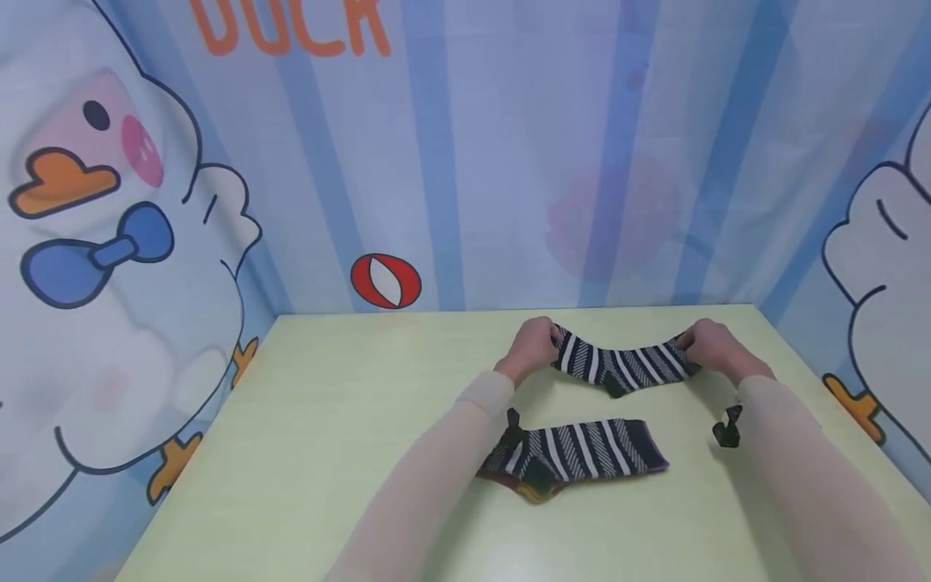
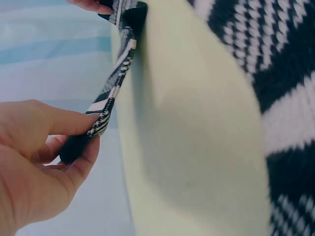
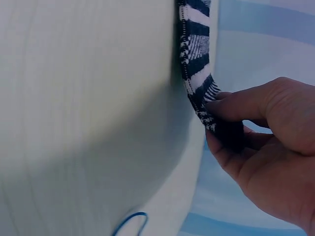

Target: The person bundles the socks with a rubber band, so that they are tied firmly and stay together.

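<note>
A black-and-white striped sock (image 1: 625,365) is stretched sideways between both hands toward the back of the table, its middle sagging and its dark heel pointing down. My left hand (image 1: 535,346) pinches the sock's left end; in the left wrist view, the thumb and fingers (image 2: 78,123) grip its dark tip. At the other end my right hand (image 1: 716,347) pinches the sock, the thumb over the dark edge in the right wrist view (image 3: 268,142). Nearer the front lies a flat stack of socks (image 1: 589,453), a similar striped one on top, with red and mustard edges beneath; the left forearm partly covers it.
The pale yellow table (image 1: 349,420) meets a blue striped cloth backdrop (image 1: 494,162) at its back edge. Cartoon duck prints (image 1: 109,347) cover the side cloths. Small black wrist-worn pieces (image 1: 727,428) show beside the sleeves.
</note>
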Demonstrator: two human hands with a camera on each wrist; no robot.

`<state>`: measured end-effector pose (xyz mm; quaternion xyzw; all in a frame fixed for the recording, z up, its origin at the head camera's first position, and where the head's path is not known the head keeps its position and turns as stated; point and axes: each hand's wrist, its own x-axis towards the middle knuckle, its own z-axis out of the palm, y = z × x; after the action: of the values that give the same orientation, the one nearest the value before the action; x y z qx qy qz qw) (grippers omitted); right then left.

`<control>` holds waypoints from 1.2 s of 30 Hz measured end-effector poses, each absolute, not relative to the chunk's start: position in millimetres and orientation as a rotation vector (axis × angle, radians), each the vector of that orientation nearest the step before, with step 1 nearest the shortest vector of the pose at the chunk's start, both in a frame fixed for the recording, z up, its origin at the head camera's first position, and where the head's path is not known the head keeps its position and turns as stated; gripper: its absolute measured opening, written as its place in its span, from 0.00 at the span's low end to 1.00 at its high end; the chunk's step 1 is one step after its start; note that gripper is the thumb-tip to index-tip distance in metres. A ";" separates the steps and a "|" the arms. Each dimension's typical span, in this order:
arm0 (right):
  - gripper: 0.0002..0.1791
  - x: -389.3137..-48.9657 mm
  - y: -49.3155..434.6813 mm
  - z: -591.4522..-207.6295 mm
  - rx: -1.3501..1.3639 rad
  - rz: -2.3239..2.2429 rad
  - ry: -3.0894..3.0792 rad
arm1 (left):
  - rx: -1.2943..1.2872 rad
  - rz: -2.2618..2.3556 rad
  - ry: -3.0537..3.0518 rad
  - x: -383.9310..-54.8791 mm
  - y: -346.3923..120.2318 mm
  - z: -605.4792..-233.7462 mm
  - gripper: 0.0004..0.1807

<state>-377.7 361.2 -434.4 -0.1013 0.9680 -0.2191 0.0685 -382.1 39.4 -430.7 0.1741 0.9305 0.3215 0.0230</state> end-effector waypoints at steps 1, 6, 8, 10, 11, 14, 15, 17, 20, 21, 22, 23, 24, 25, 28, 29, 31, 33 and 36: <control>0.21 -376.8 360.5 -432.1 -0.323 -0.658 2.925 | 0.540 0.989 2.888 -380.2 38.3 -427.7 0.14; 0.20 -368.1 352.1 -416.8 -0.416 -0.674 2.948 | 0.528 1.010 2.890 -370.5 30.2 -414.2 0.20; 0.20 -363.5 348.6 -412.0 -0.436 -0.687 2.948 | 0.513 1.035 2.872 -367.2 27.4 -411.6 0.19; 0.20 -360.3 344.9 -408.1 -0.456 -0.688 2.949 | 0.497 1.047 2.865 -365.2 24.6 -410.8 0.18; 0.20 -359.2 343.4 -406.7 -0.466 -0.682 2.953 | 0.491 1.052 2.861 -364.4 23.2 -411.3 0.18; 0.19 -355.4 339.5 -402.7 -0.474 -0.668 2.949 | 0.476 1.066 2.846 -363.1 19.1 -413.4 0.18; 0.19 -353.9 338.5 -401.2 -0.472 -0.662 2.944 | 0.478 1.077 2.836 -362.7 17.8 -413.7 0.18; 0.19 -350.1 336.6 -397.5 -0.465 -0.649 2.935 | 0.483 1.099 2.818 -361.6 14.9 -413.7 0.18; 0.19 -344.3 335.3 -391.5 -0.450 -0.637 2.929 | 0.513 1.125 2.797 -359.1 9.8 -410.0 0.18; 0.19 -342.1 334.9 -389.3 -0.442 -0.638 2.925 | 0.521 1.133 2.791 -358.2 7.8 -408.4 0.18; 0.19 -340.5 334.8 -388.0 -0.437 -0.638 2.923 | 0.528 1.136 2.790 -357.2 5.7 -406.6 0.17; 0.19 -339.0 335.1 -386.9 -0.434 -0.640 2.920 | 0.532 1.141 2.784 -356.1 3.7 -404.7 0.17; 0.19 -337.5 335.5 -386.1 -0.434 -0.644 2.916 | 0.534 1.149 2.776 -355.0 1.7 -403.1 0.17; 0.18 -335.8 335.8 -385.5 -0.438 -0.647 2.911 | 0.529 1.158 2.765 -354.0 -0.4 -401.6 0.17; 0.17 -330.9 336.8 -384.7 -0.453 -0.658 2.897 | 0.515 1.181 2.739 -351.9 -6.1 -400.1 0.17; 0.17 -329.2 337.3 -384.4 -0.461 -0.660 2.893 | 0.511 1.189 2.727 -351.4 -7.8 -399.9 0.17; 0.17 -325.9 337.5 -383.8 -0.473 -0.667 2.892 | 0.500 1.205 2.703 -350.2 -11.8 -399.5 0.17; 0.17 -322.8 337.3 -383.4 -0.476 -0.679 2.890 | 0.492 1.228 2.671 -348.7 -16.0 -398.7 0.17; 0.17 -317.2 335.7 -381.7 -0.478 -0.705 2.885 | 0.486 1.250 2.627 -345.9 -22.6 -397.1 0.17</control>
<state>-317.2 335.7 -381.7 -0.1587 0.9569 -0.2338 0.0665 -345.9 -22.6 -397.1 0.1639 0.8866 0.4217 0.0959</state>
